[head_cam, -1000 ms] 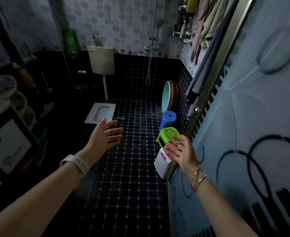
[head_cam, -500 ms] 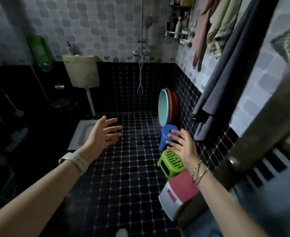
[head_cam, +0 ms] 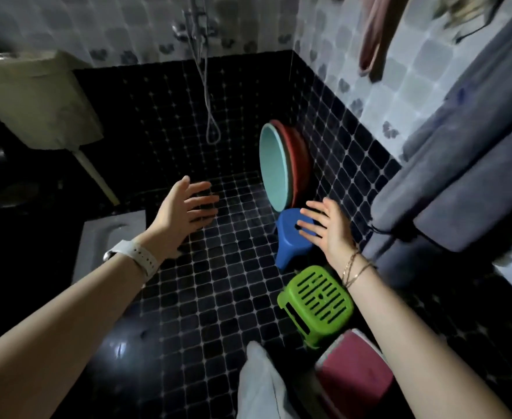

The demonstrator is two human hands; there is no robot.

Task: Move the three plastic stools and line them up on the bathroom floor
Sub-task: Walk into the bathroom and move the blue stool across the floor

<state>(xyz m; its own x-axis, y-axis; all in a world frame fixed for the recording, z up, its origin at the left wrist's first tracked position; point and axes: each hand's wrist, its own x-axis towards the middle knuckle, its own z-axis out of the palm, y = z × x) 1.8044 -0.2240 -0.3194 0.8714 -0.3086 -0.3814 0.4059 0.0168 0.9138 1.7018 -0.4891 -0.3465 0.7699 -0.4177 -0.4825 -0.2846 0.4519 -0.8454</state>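
Note:
Three plastic stools stand along the right wall on the dark tiled floor (head_cam: pixel 218 297). Farthest is the blue stool (head_cam: pixel 291 237), then the green slotted stool (head_cam: pixel 318 300), and nearest the pink-topped stool (head_cam: pixel 354 379) with a white side. My right hand (head_cam: pixel 328 229) hovers over the blue stool's seat, fingers spread, holding nothing. Over bare floor to the left, my left hand (head_cam: pixel 185 211) is also open, a white watch on its wrist.
A teal basin (head_cam: pixel 274 167) and a red basin (head_cam: pixel 297 158) lean on the right wall behind the blue stool. Grey towels (head_cam: pixel 460 164) hang at right. A squat toilet pan (head_cam: pixel 109 231) and cistern (head_cam: pixel 34 98) are at left. A shower hose (head_cam: pixel 209 95) hangs at the back.
The view has moved into the bathroom and down toward the stools. My right hand has passed from the pink and green stools to over the blue one. Both hands stay open.

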